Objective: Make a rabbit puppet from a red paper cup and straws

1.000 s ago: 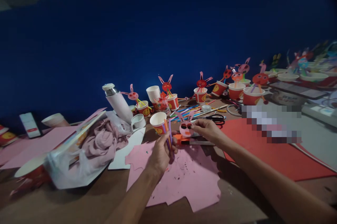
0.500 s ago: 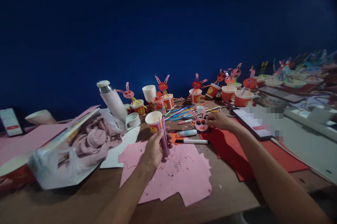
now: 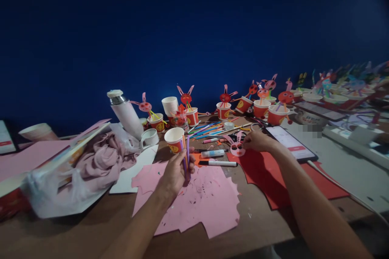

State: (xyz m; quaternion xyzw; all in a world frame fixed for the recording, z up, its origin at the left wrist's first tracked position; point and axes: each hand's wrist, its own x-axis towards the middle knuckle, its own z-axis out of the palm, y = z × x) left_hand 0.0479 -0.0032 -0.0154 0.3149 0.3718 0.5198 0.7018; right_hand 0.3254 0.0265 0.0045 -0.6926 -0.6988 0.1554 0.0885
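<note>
In the head view, my left hand (image 3: 176,172) is closed around a few purple and orange straws (image 3: 187,145), held upright in front of a red and white paper cup (image 3: 174,135). My right hand (image 3: 258,140) pinches the right edge of a pink paper rabbit face (image 3: 237,149), which has dark eyes and upright ears. The fingertips are partly hidden. Below my left hand lies a pink paper sheet (image 3: 209,206) with ragged edges and scattered scraps. A glue tube (image 3: 212,153) and a white marker (image 3: 220,163) lie between my hands.
Several rabbit figures in cups, such as one red rabbit (image 3: 225,97), line the blue wall. Coloured sticks (image 3: 206,129) lie in a pile. A thermos (image 3: 126,115) and mug (image 3: 149,138) stand left, near a plastic bag (image 3: 54,194). Red paper (image 3: 264,182) and a phone (image 3: 291,143) are right.
The view has turned slightly. My right hand and the rabbit face have shifted a little to the right together. My left hand still holds the straws in about the same place.
</note>
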